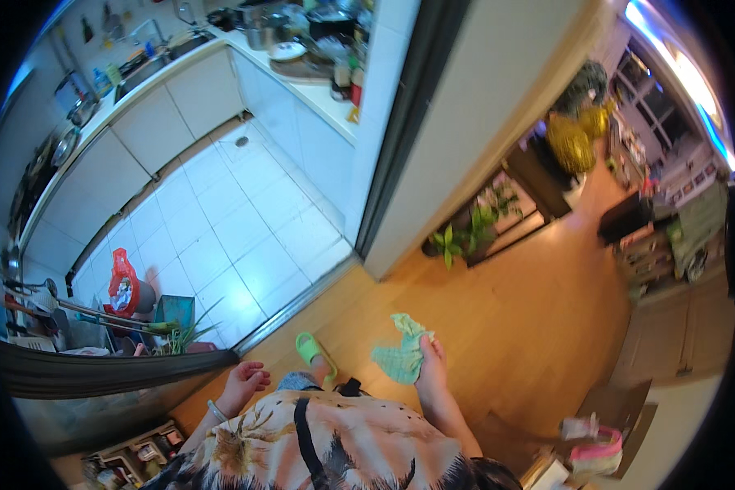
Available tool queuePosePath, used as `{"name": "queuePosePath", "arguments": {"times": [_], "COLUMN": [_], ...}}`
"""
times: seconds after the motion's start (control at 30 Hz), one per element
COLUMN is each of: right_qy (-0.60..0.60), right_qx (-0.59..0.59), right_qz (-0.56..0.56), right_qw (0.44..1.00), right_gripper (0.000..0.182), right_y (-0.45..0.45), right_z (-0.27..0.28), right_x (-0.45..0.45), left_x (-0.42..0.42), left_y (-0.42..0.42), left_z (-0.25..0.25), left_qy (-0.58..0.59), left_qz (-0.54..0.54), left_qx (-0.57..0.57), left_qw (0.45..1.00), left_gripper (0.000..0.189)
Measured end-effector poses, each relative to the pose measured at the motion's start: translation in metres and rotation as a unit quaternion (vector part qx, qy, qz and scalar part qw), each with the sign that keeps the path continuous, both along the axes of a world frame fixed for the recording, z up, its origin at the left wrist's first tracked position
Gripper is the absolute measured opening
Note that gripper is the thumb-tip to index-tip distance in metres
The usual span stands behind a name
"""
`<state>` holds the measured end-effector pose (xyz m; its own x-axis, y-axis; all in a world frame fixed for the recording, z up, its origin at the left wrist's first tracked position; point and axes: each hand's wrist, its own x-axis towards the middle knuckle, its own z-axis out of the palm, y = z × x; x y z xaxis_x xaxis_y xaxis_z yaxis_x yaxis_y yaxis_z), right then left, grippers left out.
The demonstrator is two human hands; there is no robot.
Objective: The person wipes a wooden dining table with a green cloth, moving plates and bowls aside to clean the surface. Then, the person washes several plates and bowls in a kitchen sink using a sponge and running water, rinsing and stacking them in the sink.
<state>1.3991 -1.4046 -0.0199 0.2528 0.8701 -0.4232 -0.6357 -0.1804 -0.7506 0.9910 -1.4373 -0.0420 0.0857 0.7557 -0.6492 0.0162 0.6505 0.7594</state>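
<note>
My right hand (432,362) grips a crumpled pale green cloth (404,355), which hangs to the left of my fingers above the wooden floor (502,318). Nothing shows in my left hand (245,384), whose fingers are loosely curled near my body; a light bangle (217,411) circles that wrist. Between the hands, lower down, a green slipper (309,350) is on my foot.
A metal door track (294,298) borders the white-tiled kitchen floor (220,214). A bin with a red bag (122,285) and a teal dustpan (176,310) stand at left. Potted plants (478,229) are by the wall's end; cabinets (677,331) line the right.
</note>
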Motion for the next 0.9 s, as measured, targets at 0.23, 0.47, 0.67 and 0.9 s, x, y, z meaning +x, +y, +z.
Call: {"name": "queuePosePath", "arguments": {"times": [0.23, 0.47, 0.67, 0.9], "right_qy": [0.005, 0.026, 0.043, 0.08], "right_qx": [0.014, 0.021, 0.006, 0.037], "right_qz": [0.064, 0.157, 0.17, 0.36], "right_qw": [0.998, 0.987, 0.984, 0.929], "right_gripper": [0.017, 0.019, 0.023, 0.029], "right_y": [0.136, 0.263, 0.387, 0.562], "right_z": [0.047, 0.029, 0.018, 0.04], "right_x": [-0.052, -0.109, -0.153, -0.282], "left_x": [-0.041, -0.097, -0.132, -0.122], "left_y": [0.094, 0.188, 0.247, 0.426], "left_z": [0.032, 0.058, 0.048, 0.125], "left_qy": [-0.026, -0.03, -0.067, -0.118], "left_qz": [0.128, 0.222, 0.263, 0.13], "left_qx": [0.056, 0.093, 0.089, 0.136], "left_qw": [0.99, 0.97, 0.958, 0.975], "left_gripper": [0.025, 0.027, 0.032, 0.073]}}
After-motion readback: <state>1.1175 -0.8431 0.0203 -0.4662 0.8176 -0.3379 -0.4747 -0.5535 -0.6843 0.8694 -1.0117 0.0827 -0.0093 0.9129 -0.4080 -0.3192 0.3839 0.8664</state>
